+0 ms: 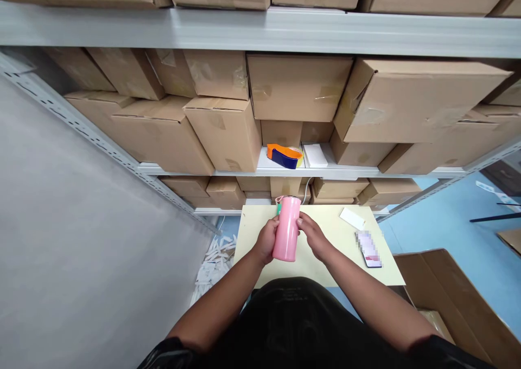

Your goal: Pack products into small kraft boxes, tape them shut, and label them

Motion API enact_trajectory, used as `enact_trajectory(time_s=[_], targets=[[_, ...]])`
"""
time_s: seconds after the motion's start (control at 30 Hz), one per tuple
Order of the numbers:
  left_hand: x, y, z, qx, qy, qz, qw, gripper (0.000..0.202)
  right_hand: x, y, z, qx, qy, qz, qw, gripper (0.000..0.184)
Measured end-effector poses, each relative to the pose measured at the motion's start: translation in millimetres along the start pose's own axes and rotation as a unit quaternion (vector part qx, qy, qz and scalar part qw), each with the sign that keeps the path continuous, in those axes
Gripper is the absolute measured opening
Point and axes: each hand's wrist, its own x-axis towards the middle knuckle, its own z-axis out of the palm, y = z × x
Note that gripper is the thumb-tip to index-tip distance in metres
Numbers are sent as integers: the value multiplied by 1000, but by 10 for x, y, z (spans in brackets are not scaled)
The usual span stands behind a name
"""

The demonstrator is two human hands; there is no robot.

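Note:
A glossy pink bottle [287, 230] is held over the table between my two hands. It leans slightly, its dark-rimmed top pointing away from me. A small pink loop [279, 199] sticks out at the top left of the bottle. My left hand [267, 241] is wrapped round the lower left side. My right hand [312, 235] grips the right side, thumb on the front and the other fingers partly hidden behind. Just behind the bottle's left edge a bit of something green [278, 209] shows; its kind I cannot make out.
On the pale yellow table [325, 266] lie a phone [368, 249] and a white box [352, 218]. Shelves of cardboard boxes [300, 87] rise ahead. An orange and dark-blue roll [285, 156] sits on one shelf. An open carton [456, 298] stands at right, white scraps [215, 255] at left.

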Motion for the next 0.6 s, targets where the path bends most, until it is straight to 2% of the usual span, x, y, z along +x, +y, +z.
enact_trajectory(time_s=[0.07,0.13,0.27,0.33,0.43,0.53,0.6], targets=[[12,-34,29,-16,-26,-28,999,50,77,-79,19,25,-38,34,998,36],[34,-101,21,0,-15,-22,1000,54,137,-101,46,43,-27,47,998,35],[56,-283,-85,107,73,72,989,58,194,-20,106,53,96,-12,994,56],[38,-339,-138,139,71,96,983,61,187,18,119,47,135,-26,989,62],[-9,-333,-164,120,24,101,987,55,149,20,97,58,88,-23,994,53],[-39,-280,-141,65,-17,53,996,55,125,-29,70,92,7,18,996,44],[-39,-266,-119,44,-18,21,999,61,135,-63,84,95,10,29,995,43]])
